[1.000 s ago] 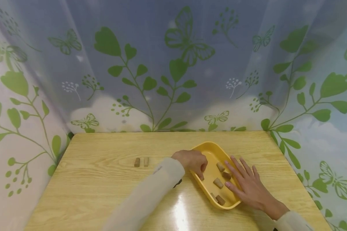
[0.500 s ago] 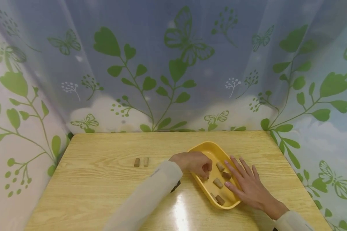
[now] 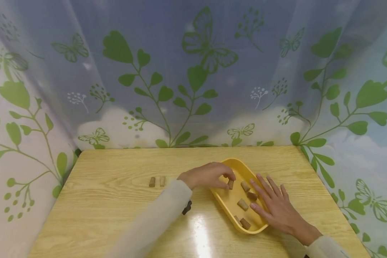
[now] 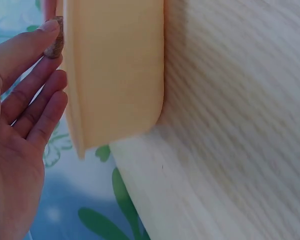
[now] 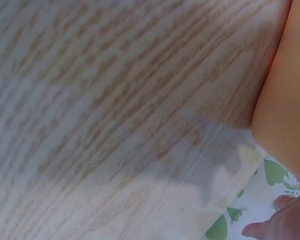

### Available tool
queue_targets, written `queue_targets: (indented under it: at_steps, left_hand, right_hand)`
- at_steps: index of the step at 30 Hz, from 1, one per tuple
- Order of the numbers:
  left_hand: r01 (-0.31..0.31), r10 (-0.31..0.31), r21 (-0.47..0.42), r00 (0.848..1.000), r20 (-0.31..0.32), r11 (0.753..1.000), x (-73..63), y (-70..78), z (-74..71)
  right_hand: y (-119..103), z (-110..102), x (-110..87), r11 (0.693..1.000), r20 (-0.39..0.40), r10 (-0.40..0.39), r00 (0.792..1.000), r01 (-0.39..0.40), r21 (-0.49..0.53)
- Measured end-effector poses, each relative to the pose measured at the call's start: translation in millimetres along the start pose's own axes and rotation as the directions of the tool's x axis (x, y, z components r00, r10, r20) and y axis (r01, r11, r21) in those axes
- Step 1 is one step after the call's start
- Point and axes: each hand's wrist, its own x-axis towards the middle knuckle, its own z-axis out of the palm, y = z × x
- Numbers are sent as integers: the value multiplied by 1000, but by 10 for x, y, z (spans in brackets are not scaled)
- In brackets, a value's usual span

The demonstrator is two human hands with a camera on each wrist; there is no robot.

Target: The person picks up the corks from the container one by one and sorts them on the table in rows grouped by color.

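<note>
Thumb and fingertips of my left hand pinch a small tapered brown cork-like piece over the inside of the yellow tray. In the left wrist view the speckled piece sits between thumb and fingers, beside the tray's outer wall. My right hand lies with spread, straight fingers across the tray's right rim. Several similar pieces lie in the tray, among them a tan one and a dark brown one. The right wrist view catches only part of the right hand.
Left of the tray, a brown piece and a tan piece stand side by side on the wood-grain table. A curtain with leaves and butterflies surrounds the table's back and sides.
The left hand has lifted from the tray's left inner side, with its fingers turned so the pinched brown piece now shows. The right hand and tray have stayed in place.
</note>
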Motion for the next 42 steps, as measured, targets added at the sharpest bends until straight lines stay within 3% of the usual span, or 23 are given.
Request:
queue_targets:
  at_steps: [11, 18, 29, 38, 42]
  left_hand:
    - [44, -50, -52, 990, -129, 998, -394, -258, -335]
    - [106, -113, -48, 977, -179, 993, -683, -481, -439]
    - [192, -201, -65, 959, -202, 979, -1049, -682, -422]
    - [329, -353, -162, 923, -153, 930, -1276, -850, -304]
    - [327, -342, -121, 928, -146, 937, -1344, -941, -250]
  right_hand:
    - [-2, -9, -5, 1000, -7, -8, 1000, 8, -5]
    - [-39, -31, -6, 1000, -18, -21, 1000, 21, -9]
    - [-9, -19, 0, 1000, -6, -11, 1000, 11, -4]
    - [6, -8, 1, 1000, -7, -14, 1000, 14, -10]
    - [9, -7, -1, 1000, -5, -13, 1000, 13, -6]
